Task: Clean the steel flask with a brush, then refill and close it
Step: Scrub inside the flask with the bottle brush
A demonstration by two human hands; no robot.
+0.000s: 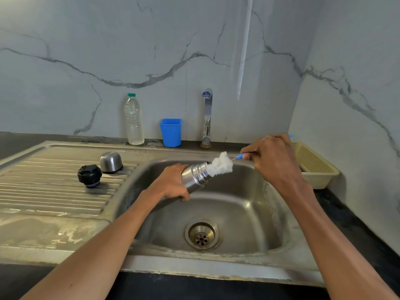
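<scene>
Over the sink basin, my left hand (173, 185) grips the steel flask (195, 176), tilted with its open mouth pointing up and to the right. A bottle brush (220, 164) with white bristles sits at the flask's mouth, its tip just inside. My right hand (272, 159) pinches the brush's blue handle. The flask's black stopper (89, 176) and its steel cup lid (111, 161) stand on the draining board to the left. A clear plastic water bottle (134, 120) with a green cap stands at the back by the wall.
The steel sink (249, 213) has a drain at its bottom. A tap (207, 118) rises behind it, with a blue cup (171, 132) to its left. A beige plastic basket (313, 167) sits on the dark counter at the right, by the side wall.
</scene>
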